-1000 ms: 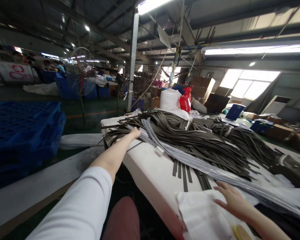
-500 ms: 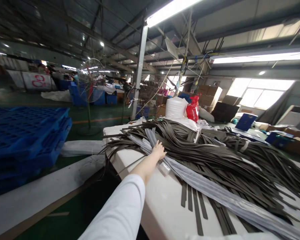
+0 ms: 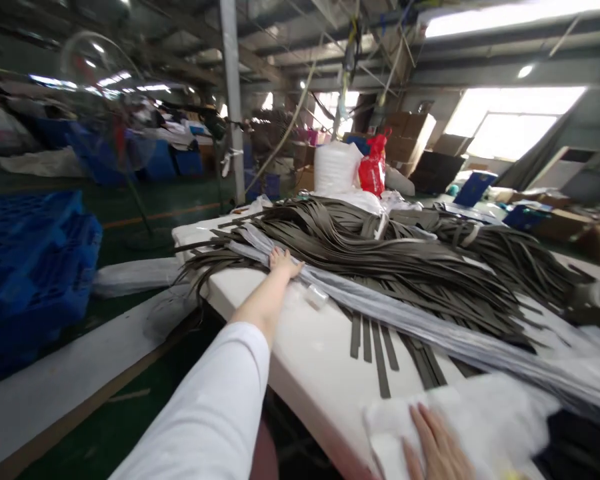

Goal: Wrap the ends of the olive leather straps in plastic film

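My left hand (image 3: pixel 283 262) reaches forward and rests on a long bundle in clear plastic wrap (image 3: pixel 380 305), its fingers spread over the near-left part. That bundle runs diagonally towards the lower right of the table. My right hand (image 3: pixel 436 445) lies at the bottom edge on a crumpled white sheet (image 3: pixel 485 410), fingers stretched out and partly blurred. Behind the bundle spreads a large heap of dark grey flat strips (image 3: pixel 350 233). Several strip ends (image 3: pixel 377 347) poke out on the near side. A small clear roll (image 3: pixel 316 296) sits beside my left hand.
The white table (image 3: pixel 300 347) has its near edge in front of me. Blue pallets (image 3: pixel 40 267) are stacked at left, near a fan (image 3: pixel 115 113) and a metal post (image 3: pixel 233 100). A white foam roll (image 3: pixel 333 168) and a red bag (image 3: pixel 373 170) stand behind the strips.
The view has tilted down and shifted right. My right hand has come into view on the white sheet. My left hand stays on the wrapped bundle.
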The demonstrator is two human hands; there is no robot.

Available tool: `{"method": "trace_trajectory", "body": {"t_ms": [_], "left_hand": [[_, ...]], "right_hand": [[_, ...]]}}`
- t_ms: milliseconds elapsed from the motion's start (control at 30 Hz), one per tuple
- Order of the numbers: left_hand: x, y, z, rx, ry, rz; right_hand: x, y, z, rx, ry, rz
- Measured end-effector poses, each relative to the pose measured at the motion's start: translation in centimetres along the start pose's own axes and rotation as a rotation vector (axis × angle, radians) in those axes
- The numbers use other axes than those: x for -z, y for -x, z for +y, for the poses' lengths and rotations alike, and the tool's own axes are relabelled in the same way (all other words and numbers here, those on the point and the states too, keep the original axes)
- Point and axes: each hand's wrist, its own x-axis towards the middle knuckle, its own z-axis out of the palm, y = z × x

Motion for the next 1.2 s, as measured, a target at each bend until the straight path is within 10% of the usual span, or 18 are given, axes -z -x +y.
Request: {"method": "trace_trajectory", "body": {"t_ms": [233,367,600,867,1200], "left_hand": [[1.4,2.9,1.5,-0.211,0.081,0.122],[-2.0,12.7,2.8,-0.419,0.162,0.177],[-8.2,27.4,3.8,-0.622,0.080,-0.096],[-7.9,27.8,4.5,-0.644,-0.026,-0.085],[-7.8,28.1,4.5,-0.643,-0.011,-0.069]], "right_hand": [[4.1,-2.2,-2.9,-0.200,-0.056,-0.214],[4.4,-2.3,-3.0,-0.210,-0.078,-0.222],[4.9,-2.7,-3.9,-0.221,-0.086,-0.214],[10.1,0.1,0.7,-0.384,0.052,0.022],[10.3,4.9,5.4,-0.597,0.321,-0.250]]}}
